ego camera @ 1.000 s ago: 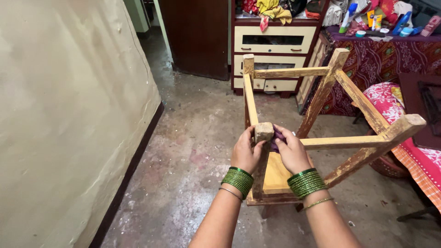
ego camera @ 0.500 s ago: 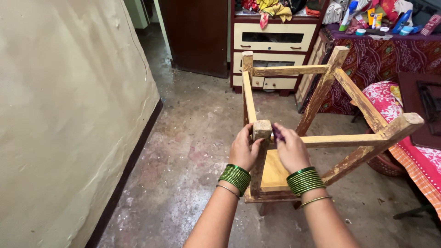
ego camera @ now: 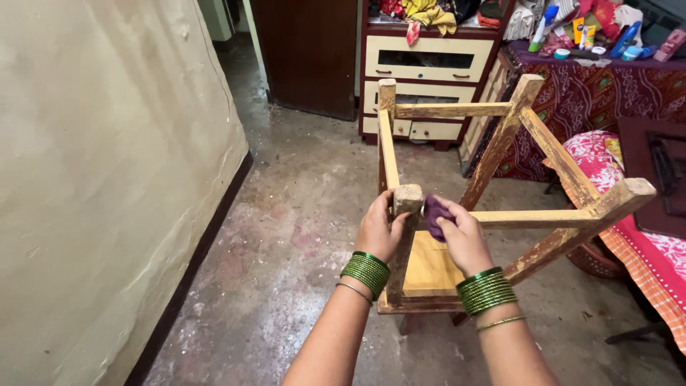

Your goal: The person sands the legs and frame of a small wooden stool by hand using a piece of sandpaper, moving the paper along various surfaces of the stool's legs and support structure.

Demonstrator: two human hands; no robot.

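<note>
Hands at the near leg of an upturned wooden stool [ego camera: 457, 214], which rests seat-down on the concrete floor [ego camera: 286, 257]. The left hand [ego camera: 379, 230] wraps around the leg's top end, steadying it; the right hand [ego camera: 461, 236] pinches a purple cloth [ego camera: 434, 214] against the leg's side. Judged best practice: firm bracing grip, cloth kept flat on the wood. Beyond stand a cream drawer cabinet [ego camera: 429, 64] and a patterned red drape [ego camera: 607, 93].
</note>
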